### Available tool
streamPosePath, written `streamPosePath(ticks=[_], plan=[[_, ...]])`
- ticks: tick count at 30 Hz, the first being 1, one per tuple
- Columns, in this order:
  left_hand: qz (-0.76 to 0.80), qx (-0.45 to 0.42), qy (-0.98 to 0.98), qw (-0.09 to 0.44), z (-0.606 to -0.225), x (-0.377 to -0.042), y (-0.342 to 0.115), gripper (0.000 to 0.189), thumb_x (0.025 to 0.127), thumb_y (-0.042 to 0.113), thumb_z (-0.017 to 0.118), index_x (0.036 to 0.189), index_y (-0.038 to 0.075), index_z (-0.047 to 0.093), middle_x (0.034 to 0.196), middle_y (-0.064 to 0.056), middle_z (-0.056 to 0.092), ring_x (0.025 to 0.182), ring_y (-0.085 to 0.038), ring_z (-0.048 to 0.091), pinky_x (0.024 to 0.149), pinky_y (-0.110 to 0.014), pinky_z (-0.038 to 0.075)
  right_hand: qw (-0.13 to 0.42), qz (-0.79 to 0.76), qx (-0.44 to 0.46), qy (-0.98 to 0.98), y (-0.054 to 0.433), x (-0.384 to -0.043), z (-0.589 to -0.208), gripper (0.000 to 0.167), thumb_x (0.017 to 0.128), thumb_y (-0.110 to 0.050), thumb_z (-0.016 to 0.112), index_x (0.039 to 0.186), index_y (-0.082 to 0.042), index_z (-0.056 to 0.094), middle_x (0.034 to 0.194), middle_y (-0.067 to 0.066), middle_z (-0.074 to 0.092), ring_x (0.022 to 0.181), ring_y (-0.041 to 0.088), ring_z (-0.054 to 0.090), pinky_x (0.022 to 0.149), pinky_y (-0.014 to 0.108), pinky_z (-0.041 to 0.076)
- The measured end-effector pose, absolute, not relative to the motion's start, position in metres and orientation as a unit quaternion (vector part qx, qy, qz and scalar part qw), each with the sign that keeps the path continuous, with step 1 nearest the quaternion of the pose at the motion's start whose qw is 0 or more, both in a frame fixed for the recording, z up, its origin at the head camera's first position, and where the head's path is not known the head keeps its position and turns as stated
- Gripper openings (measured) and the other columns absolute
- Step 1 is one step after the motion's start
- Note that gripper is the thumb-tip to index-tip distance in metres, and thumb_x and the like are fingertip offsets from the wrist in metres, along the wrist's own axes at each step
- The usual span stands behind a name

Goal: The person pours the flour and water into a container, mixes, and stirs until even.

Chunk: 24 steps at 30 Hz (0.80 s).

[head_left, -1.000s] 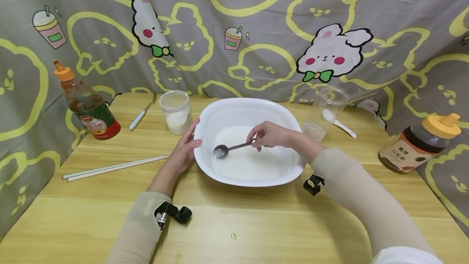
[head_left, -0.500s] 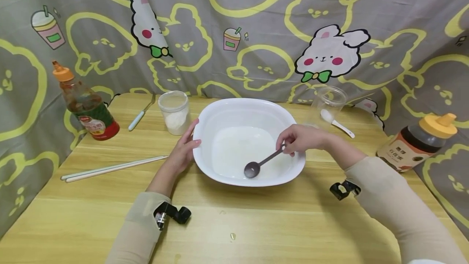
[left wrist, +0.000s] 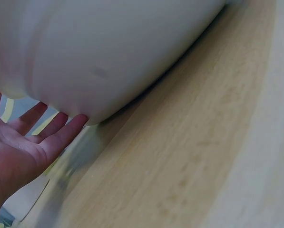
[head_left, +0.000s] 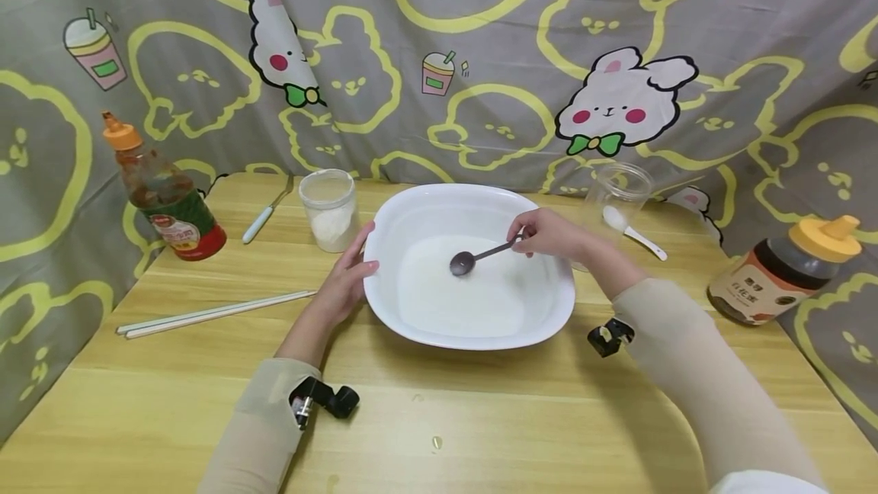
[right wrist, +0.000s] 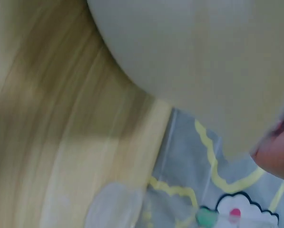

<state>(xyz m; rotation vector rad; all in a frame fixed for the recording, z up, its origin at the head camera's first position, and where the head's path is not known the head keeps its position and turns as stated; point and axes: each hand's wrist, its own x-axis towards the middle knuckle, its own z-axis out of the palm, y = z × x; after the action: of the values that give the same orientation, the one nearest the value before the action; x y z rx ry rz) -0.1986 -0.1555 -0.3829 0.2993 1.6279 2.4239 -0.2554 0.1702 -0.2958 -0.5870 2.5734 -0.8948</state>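
Observation:
A white basin [head_left: 466, 340] stands on the table with a white liquid in its bottom. At its left side, my left hand [head_left: 343, 284] holds it, thumb over the rim and fingertips against the outer wall, as the left wrist view [left wrist: 23, 147] shows. My right hand [head_left: 549, 235] pinches the handle of a dark measuring spoon [head_left: 463, 262] over the basin. The spoon's bowl is at the liquid; I cannot tell how deep it sits. The right wrist view catches only a thumb or finger [right wrist: 277, 154] beside the basin's outer wall.
Left of the basin are a jar of white powder [head_left: 331, 223], a blue-handled tool [head_left: 259, 223], chopsticks [head_left: 213, 314] and a red sauce bottle [head_left: 171, 212]. On the right are a clear jar [head_left: 613, 197], a white spoon [head_left: 634, 233] and a honey bottle [head_left: 775, 273]. A patterned curtain [head_left: 494, 44] hangs behind.
My right hand has swept the measuring spoon from the basin's left part toward its front right, then back and left to the upper middle. The left hand stays on the basin.

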Motion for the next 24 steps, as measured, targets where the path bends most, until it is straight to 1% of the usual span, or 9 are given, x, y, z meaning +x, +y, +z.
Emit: streamPosePath(ticks=[4, 7, 12, 17, 20, 24], plan=[[0.819, 0.099, 0.555, 0.106, -0.383, -0.199, -0.155, 0.068, 0.079, 0.007, 0.046, 0.139, 0.023, 0.018, 0.135, -0.017, 0.023, 0.113, -0.037, 0.033, 0.079, -0.038, 0.044, 0.17, -0.335, -0.217, 0.901, 0.154, -0.253, -0.299, 0.012, 0.076, -0.004, 0.06, 0.087, 0.0, 0.059, 0.057, 0.004, 0.049, 0.055, 0.016, 0.043, 0.055, 0.027, 0.034], [0.819, 0.098, 0.555, 0.107, -0.383, -0.198, -0.155, 0.069, 0.079, 0.007, 0.047, 0.139, 0.024, 0.018, 0.135, -0.017, 0.023, 0.112, -0.036, 0.034, 0.077, -0.037, 0.045, 0.174, -0.35, -0.226, 0.893, 0.146, -0.251, -0.302, 0.011, 0.075, -0.003, 0.061, 0.086, 0.0, 0.058, 0.056, 0.003, 0.048, 0.052, 0.014, 0.041, 0.051, 0.025, 0.034], [0.822, 0.097, 0.551, 0.103, -0.383, -0.198, -0.154, 0.068, 0.079, 0.007, 0.047, 0.139, 0.023, 0.018, 0.134, -0.017, 0.024, 0.109, -0.034, 0.038, 0.075, -0.035, 0.047, 0.206, -0.357, -0.23, 0.881, 0.146, -0.247, -0.306, 0.01, 0.075, -0.005, 0.062, 0.085, -0.004, 0.059, 0.055, 0.004, 0.049, 0.052, 0.016, 0.042, 0.052, 0.026, 0.035], [0.822, 0.094, 0.552, 0.102, -0.383, -0.198, -0.155, 0.068, 0.079, 0.006, 0.046, 0.139, 0.023, 0.018, 0.134, -0.017, 0.024, 0.11, -0.035, 0.036, 0.075, -0.035, 0.047, 0.247, -0.348, -0.259, 0.867, 0.161, -0.238, -0.298, 0.009, 0.077, -0.005, 0.06, 0.085, -0.005, 0.059, 0.057, 0.004, 0.049, 0.054, 0.016, 0.041, 0.053, 0.026, 0.034], [0.822, 0.095, 0.552, 0.103, -0.384, -0.199, -0.156, 0.068, 0.079, 0.005, 0.045, 0.139, 0.023, 0.018, 0.135, -0.017, 0.023, 0.11, -0.035, 0.037, 0.075, -0.036, 0.046, 0.242, -0.343, -0.263, 0.869, 0.173, -0.236, -0.292, 0.009, 0.078, -0.004, 0.057, 0.087, -0.003, 0.059, 0.058, 0.005, 0.048, 0.055, 0.017, 0.041, 0.054, 0.028, 0.034], [0.822, 0.096, 0.552, 0.102, -0.384, -0.199, -0.156, 0.067, 0.08, 0.005, 0.045, 0.139, 0.023, 0.018, 0.134, -0.017, 0.024, 0.108, -0.033, 0.038, 0.075, -0.037, 0.046, 0.215, -0.341, -0.239, 0.883, 0.184, -0.237, -0.286, 0.012, 0.078, -0.004, 0.056, 0.09, 0.0, 0.054, 0.058, 0.005, 0.046, 0.056, 0.019, 0.042, 0.053, 0.028, 0.034]])
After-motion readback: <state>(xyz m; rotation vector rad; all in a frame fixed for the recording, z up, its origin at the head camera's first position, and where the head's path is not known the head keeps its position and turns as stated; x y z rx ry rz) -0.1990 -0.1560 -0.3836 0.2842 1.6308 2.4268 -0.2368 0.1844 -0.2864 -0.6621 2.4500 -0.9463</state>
